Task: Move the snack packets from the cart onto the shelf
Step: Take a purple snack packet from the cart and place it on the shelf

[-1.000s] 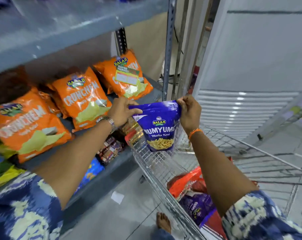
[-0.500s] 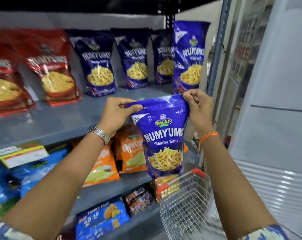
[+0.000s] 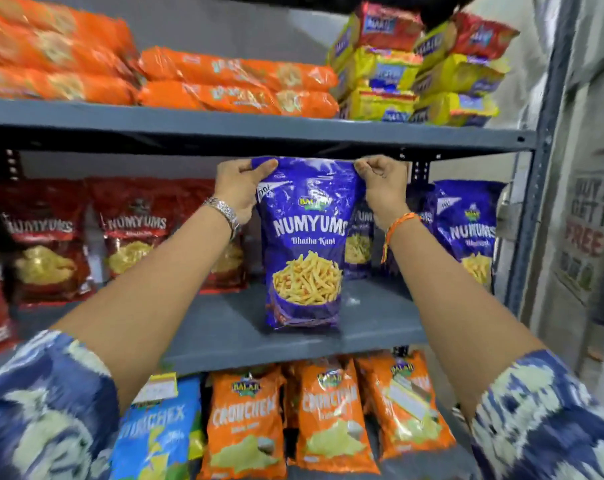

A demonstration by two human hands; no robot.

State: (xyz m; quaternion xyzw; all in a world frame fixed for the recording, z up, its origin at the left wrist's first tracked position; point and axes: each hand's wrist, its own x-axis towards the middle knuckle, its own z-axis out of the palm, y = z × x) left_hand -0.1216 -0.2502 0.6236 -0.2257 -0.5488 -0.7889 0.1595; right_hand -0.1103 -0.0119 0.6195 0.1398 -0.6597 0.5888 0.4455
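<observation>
The left hand (image 3: 239, 188) pinches the purple packet (image 3: 305, 244) by its top corner at ten o'clock; the right hand (image 3: 383, 183) pinches the corner at two o'clock. The packet stands upright, its base apparently on the grey shelf (image 3: 224, 327). Best to settle the base flat, nudge it back toward the matching packets (image 3: 466, 230) at three o'clock, then let go. Half a second ago it hung in the air below this shelf's edge.
</observation>
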